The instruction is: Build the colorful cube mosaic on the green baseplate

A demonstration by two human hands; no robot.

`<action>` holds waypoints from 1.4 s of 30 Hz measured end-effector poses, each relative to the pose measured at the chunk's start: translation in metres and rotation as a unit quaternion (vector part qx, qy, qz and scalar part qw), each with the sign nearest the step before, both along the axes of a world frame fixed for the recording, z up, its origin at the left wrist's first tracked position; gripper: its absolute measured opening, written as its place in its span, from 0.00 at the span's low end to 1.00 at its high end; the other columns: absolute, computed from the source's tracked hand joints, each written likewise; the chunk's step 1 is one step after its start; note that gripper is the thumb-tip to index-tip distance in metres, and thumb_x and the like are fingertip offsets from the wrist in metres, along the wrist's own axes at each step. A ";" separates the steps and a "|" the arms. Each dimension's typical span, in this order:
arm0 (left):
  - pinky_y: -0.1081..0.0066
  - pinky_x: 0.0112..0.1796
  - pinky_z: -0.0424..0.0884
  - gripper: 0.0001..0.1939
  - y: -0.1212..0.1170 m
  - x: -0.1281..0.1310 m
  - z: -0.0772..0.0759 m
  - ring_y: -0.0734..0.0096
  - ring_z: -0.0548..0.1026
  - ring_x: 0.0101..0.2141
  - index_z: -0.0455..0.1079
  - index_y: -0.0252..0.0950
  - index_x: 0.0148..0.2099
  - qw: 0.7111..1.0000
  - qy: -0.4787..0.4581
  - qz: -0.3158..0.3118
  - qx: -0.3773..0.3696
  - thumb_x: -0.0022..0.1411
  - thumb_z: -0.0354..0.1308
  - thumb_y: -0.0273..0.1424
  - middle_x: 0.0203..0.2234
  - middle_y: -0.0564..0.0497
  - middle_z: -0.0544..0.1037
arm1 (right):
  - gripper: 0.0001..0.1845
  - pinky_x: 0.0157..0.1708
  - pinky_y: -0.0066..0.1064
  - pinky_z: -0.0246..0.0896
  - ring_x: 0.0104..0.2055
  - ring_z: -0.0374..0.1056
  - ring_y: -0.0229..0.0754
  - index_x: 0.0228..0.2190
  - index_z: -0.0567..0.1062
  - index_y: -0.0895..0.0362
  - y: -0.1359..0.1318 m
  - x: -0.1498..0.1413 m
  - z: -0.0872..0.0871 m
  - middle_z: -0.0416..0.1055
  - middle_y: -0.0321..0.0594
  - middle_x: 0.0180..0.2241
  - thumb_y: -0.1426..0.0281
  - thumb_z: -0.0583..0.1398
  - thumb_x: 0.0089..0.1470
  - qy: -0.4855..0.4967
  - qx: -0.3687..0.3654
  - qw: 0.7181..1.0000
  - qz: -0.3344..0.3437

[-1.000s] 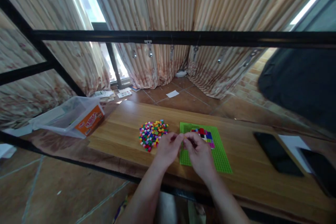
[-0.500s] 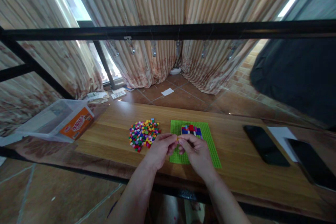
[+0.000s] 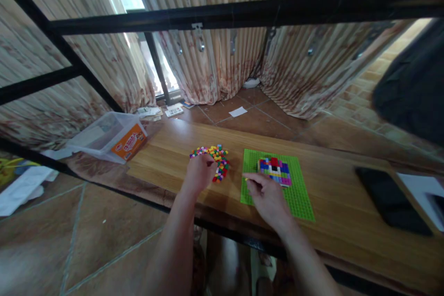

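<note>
My left hand [image 3: 200, 173] is over the near left side of a pile of small coloured toy bricks [image 3: 222, 166]. Its fingers are bent and slightly apart, with nothing visible in them; their tips are partly hidden. My right hand [image 3: 268, 194] pinches a tiny yellow brick [image 3: 246, 179] between thumb and forefinger, above the left part of a green studded baseplate [image 3: 301, 194]. Beside that hand, a low block of blue, purple, red, white and black bricks [image 3: 285, 172] sits on the baseplate. My right hand covers its near left edge.
A clear plastic box [image 3: 93, 141] with an orange label stands at the table's left end. On the right lie a black phone [image 3: 390, 201] and white paper [image 3: 419, 189]. A dark metal rail [image 3: 222, 16] crosses beyond the wooden table [image 3: 166, 148].
My hands, together at the yellow brick before, have parted. The left has gone to the brick pile; the right keeps the yellow brick. The view has shifted left.
</note>
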State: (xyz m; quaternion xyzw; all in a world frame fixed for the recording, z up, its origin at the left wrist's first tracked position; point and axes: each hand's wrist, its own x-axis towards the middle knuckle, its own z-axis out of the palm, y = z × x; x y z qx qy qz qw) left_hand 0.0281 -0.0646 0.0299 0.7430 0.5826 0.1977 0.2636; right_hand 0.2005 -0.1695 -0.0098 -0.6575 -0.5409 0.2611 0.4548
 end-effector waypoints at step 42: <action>0.75 0.29 0.65 0.04 -0.007 -0.002 -0.010 0.73 0.70 0.25 0.74 0.35 0.31 0.923 -0.331 -0.123 -0.155 0.55 0.58 0.29 0.23 0.52 0.75 | 0.10 0.29 0.30 0.63 0.27 0.67 0.38 0.29 0.80 0.54 0.046 -0.035 -0.002 0.76 0.36 0.26 0.61 0.64 0.47 0.236 0.031 0.971 0.015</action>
